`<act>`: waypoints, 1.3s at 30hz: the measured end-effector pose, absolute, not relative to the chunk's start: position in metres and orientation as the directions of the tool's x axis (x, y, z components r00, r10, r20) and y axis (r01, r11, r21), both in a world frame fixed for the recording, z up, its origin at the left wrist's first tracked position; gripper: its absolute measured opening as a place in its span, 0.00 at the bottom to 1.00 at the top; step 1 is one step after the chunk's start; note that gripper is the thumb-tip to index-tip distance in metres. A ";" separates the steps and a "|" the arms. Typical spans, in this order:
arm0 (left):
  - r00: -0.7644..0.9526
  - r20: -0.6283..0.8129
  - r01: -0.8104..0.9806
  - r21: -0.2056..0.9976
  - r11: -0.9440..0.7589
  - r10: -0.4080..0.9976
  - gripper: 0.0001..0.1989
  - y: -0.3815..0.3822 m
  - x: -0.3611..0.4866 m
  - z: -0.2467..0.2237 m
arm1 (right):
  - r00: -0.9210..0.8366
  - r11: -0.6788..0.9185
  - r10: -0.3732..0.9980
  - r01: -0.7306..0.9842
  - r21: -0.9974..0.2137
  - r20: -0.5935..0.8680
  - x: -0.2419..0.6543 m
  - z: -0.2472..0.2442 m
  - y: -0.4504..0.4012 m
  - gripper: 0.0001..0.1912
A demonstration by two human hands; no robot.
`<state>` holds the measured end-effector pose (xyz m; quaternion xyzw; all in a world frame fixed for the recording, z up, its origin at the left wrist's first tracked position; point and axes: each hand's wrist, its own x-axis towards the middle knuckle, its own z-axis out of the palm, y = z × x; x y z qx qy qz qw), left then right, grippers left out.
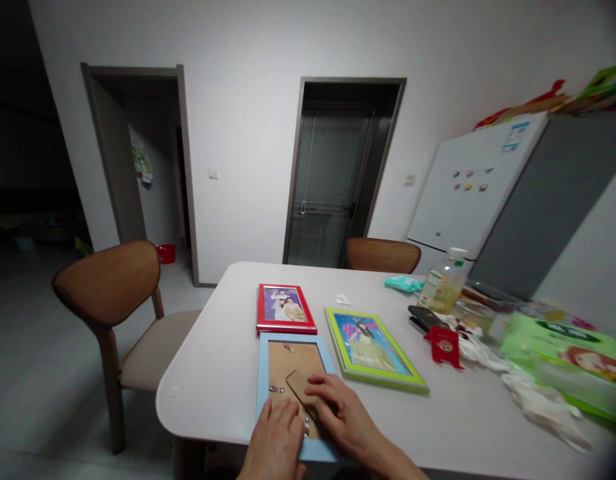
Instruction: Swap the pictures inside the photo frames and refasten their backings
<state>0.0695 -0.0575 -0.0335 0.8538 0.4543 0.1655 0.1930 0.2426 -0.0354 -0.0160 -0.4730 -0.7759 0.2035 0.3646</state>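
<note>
Head view: blue frame [263,373] lies back-up at the table's [213,373] near edge, right by 2 others, red [287,328] and green [351,365]. Left hand [278,430] just rests loosely on it; right hand [341,410] has fingers on the brown stand [299,385], can't tell if pinching.

Brn chair [108,283] L, clear btl [442,288] w/ wht cap [458,253], grn pkt [568,360] R, fridge [471,193] bkgd.

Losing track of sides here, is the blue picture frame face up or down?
Face down: the blue picture frame shows its brown backing board.
</note>
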 end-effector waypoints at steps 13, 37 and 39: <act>0.117 0.348 -0.118 0.935 -0.335 0.930 0.06 -0.063 0.097 0.033 | -0.083 -0.177 0.984 -0.554 -0.814 -0.157 0.202 -0.019 -0.040 0.25; 0.267 0.152 0.190 0.960 -0.207 0.952 0.18 0.067 0.215 -0.029 | 0.447 -0.190 0.876 0.666 -0.721 0.181 0.441 -0.024 0.066 0.22; 0.280 0.164 0.258 0.936 -0.238 0.946 0.18 0.067 0.214 -0.034 | 0.419 -0.180 0.889 0.692 -0.699 0.186 0.442 -0.028 0.069 0.21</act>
